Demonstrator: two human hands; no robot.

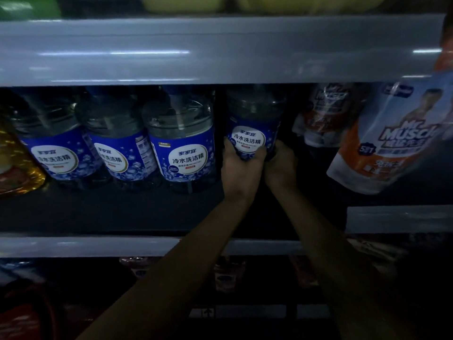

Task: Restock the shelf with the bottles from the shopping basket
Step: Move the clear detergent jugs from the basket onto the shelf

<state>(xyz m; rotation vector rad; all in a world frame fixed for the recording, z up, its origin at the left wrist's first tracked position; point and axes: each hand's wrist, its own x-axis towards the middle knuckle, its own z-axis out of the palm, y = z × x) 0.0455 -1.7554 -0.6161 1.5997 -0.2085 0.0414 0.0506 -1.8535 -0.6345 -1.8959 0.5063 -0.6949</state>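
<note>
A clear bottle with a blue label [250,133] stands deep on the dark middle shelf [110,212], upright. My left hand [241,173] grips its lower left side and my right hand [280,165] grips its lower right side. Three matching blue-label bottles stand in a row to its left: one [181,146] right beside it, another [117,146], and a third [54,143] at the far left. The shopping basket is out of view.
A yellow bottle [14,165] stands at the left edge. Orange and white Mr Muscle pouches [382,141] hang at the right, with more [323,116] behind. A grey shelf lip [196,50] runs overhead. Reddish items [225,273] fill the shelf below.
</note>
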